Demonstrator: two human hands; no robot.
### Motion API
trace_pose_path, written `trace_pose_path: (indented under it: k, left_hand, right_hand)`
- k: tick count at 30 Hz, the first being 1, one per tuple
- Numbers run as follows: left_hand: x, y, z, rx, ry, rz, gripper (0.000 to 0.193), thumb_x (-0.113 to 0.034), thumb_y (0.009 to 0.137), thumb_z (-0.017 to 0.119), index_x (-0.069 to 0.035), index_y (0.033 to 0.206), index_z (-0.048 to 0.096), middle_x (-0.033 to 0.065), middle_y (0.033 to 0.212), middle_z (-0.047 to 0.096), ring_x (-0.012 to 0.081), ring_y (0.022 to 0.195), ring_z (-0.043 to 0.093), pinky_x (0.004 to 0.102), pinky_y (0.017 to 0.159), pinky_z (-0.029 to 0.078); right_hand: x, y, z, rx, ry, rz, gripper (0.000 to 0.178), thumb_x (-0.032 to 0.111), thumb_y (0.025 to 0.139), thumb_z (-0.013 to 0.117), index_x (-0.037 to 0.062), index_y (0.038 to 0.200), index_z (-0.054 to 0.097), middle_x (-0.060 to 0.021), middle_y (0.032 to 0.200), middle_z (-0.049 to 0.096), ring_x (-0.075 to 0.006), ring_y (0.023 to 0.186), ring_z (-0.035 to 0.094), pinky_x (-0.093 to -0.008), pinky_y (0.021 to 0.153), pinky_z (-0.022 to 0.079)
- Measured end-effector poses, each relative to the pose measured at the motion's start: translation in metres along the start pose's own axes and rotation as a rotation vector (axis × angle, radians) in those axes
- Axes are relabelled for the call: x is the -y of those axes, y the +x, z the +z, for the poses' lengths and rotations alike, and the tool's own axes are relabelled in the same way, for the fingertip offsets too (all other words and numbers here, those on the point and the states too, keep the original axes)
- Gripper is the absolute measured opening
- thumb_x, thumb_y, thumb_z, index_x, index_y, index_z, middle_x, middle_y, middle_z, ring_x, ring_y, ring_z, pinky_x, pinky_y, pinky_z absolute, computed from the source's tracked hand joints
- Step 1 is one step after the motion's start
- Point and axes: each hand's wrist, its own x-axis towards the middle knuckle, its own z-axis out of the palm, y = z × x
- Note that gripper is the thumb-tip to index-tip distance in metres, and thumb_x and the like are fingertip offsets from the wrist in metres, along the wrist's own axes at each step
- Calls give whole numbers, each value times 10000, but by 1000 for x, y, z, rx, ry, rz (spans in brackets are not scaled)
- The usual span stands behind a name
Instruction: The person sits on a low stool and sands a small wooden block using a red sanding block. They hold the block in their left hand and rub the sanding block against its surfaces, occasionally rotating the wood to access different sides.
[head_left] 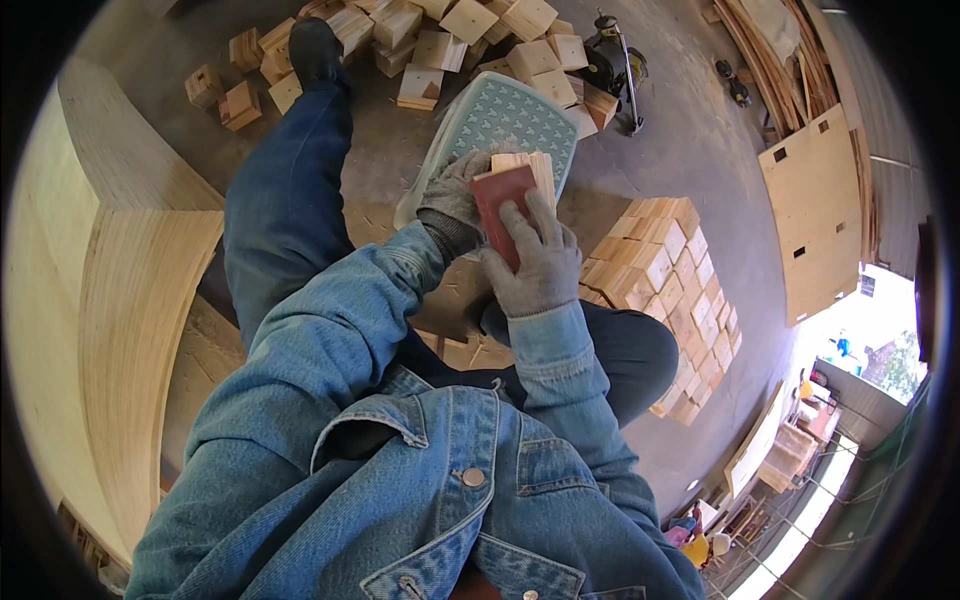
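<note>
Jacket [425, 480] nearest. Right hand [540, 270] clasps red block [496, 203], fingers splayed; wood block [532, 165] just beyond hand. Left hand [460, 190] beside, grip hidden, can't tell. Keep red block flat, pressure even.

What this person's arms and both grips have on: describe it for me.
Both arms wear creased, faded blue denim sleeves with stitched seams. The left grip and right grip are covered by gray fabric gloves; a darker gray cuff shows at the left wrist.
</note>
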Motion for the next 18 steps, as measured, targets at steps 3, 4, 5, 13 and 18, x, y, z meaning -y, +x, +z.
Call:
trace_pose_path:
  k: [3, 4, 5, 13, 18]
  left_hand:
    - [-8, 0, -4, -47, 163, 5, 813, -512, 851, 760, -166, 1520, 455, 144, 1528, 518, 331, 1426, 494, 477, 1265, 301]
    - [-8, 0, -5, -80, 134, 9, 806, -502, 847, 766, -156, 1508, 461, 145, 1509, 529, 333, 1417, 500, 480, 1261, 307]
    - [-8, -1, -6, -88, 159, -1, 801, -493, 849, 767, -153, 1506, 461, 142, 1505, 531, 333, 1418, 499, 482, 1260, 308]
    - [-10, 1, -6, -29, 193, -37, 770, -459, 885, 733, -162, 1532, 439, 133, 1521, 513, 331, 1441, 475, 483, 1267, 294]
    - [-5, 3, -2, -27, 159, -65, 783, -449, 886, 715, -168, 1552, 415, 130, 1543, 497, 328, 1467, 448, 495, 1282, 259]
  right_hand:
    - [-16, -27, 1, -46, 52, 8, 663, 308, 778, 871, 219, 1409, 688, -122, 1552, 547, -409, 1288, 575, -542, 1071, 470]
    - [-18, -30, 2, -66, 76, 2, 665, 297, 772, 876, 219, 1405, 689, -128, 1550, 546, -407, 1282, 578, -542, 1067, 472]
    - [-17, -29, 2, -68, 78, 6, 655, 291, 764, 878, 217, 1390, 699, -134, 1540, 554, -407, 1277, 580, -543, 1061, 475]
    - [-12, 5, 13, -131, 55, -16, 653, 270, 733, 874, 215, 1362, 707, -128, 1533, 557, -417, 1259, 588, -558, 1044, 487]
    - [-8, 63, 17, -75, 10, 27, 665, 335, 756, 852, 239, 1395, 692, -99, 1562, 540, -432, 1292, 575, -547, 1081, 482]
